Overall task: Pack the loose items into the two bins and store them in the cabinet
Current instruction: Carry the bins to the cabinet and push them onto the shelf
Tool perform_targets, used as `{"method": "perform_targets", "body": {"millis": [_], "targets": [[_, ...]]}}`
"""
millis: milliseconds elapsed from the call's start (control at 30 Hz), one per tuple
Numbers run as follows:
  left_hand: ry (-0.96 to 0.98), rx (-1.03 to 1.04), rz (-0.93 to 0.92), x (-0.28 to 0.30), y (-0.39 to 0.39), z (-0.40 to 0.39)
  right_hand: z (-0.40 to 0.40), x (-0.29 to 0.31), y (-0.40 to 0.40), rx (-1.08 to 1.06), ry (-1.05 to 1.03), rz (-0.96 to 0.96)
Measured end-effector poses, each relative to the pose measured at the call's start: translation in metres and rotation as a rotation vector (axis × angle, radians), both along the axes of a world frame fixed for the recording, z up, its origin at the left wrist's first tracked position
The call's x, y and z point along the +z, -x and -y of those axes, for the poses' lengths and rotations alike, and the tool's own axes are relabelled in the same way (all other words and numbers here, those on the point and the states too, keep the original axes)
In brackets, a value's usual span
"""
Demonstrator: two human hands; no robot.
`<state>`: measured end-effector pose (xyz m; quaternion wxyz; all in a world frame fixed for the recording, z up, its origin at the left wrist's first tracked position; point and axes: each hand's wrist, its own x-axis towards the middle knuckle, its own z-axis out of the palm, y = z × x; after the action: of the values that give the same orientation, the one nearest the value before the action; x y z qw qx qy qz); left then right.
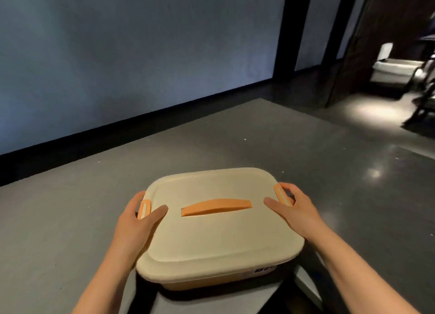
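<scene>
The bin [219, 238] is held above the floor [70, 219], with the lid [211, 231] seated on it. The left hand [138, 222] is placed at its left end, the right hand [292, 208] at its right. A wall [117, 66] is seen behind.

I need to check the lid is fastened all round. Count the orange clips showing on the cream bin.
2. One orange plastic side clip at the lid's left end under the left hand; one at the right end by the right hand. Others may be hidden.

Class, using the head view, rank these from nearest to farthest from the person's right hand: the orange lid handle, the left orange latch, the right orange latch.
1. right orange latch, under the right hand, at the lid's right edge.
2. orange lid handle, at the lid's middle.
3. left orange latch, at the far left edge, by the left hand.
</scene>
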<state>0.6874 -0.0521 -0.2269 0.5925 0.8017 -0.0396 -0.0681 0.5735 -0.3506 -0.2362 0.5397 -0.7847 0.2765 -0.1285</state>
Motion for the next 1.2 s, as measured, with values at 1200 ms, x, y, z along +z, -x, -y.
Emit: {"method": "perform_targets", "body": {"millis": [1200], "targets": [[0.035, -2.066, 0.036, -0.014, 0.885, 0.334, -0.223, 0.001, 0.977, -2.080, 0.037, -0.098]]}}
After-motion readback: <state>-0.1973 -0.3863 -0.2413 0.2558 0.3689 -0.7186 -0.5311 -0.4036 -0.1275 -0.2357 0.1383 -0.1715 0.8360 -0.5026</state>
